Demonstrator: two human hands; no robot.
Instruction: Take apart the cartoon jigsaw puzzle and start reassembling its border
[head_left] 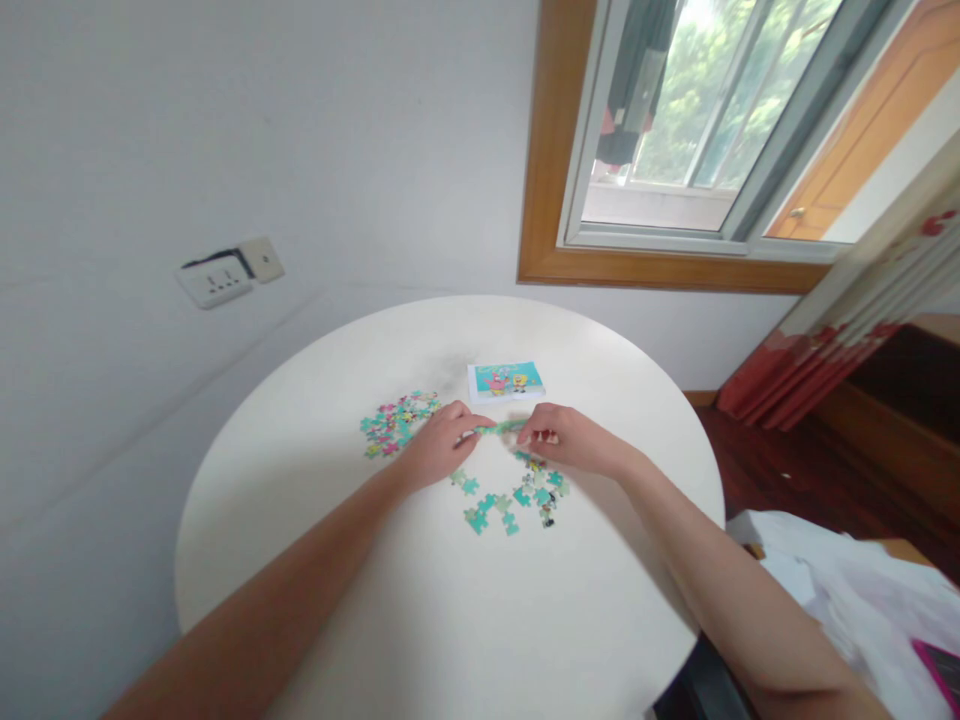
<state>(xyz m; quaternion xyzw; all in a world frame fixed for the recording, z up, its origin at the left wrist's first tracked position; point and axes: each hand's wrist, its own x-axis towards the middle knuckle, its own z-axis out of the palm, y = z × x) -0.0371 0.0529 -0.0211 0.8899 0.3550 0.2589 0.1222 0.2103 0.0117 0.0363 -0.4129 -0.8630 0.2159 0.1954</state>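
The strip of joined puzzle pieces (499, 428), teal-green and slightly blurred, lies just in front of the picture card (505, 381), on the person's side of it, at or just above the surface of the desk (525, 620); which of the two cannot be told. Both hands grip it: the left hand (439, 445) has its fingertips closed on the strip's left end, and the right hand (566, 440) has its fingertips closed on the right end. Nothing visible supports the middle of the strip. Loose teal pieces (510, 500) are scattered further in front of the card, partly under the right wrist. A heap of mixed pieces (394, 420), teal, pink and yellow, sits to the left of the card, touching the left hand's outer edge. A wall socket (217, 280) is mounted well to the left of and above the card; a window (675, 130) stands above and to its right. Probable faults: uneven pull or a slight twist between the hands may open a joint in the strip, since only its ends are held. A dropped section would land among the loose teal pieces and be hard to tell from them. A sliding wrist may scatter either group.
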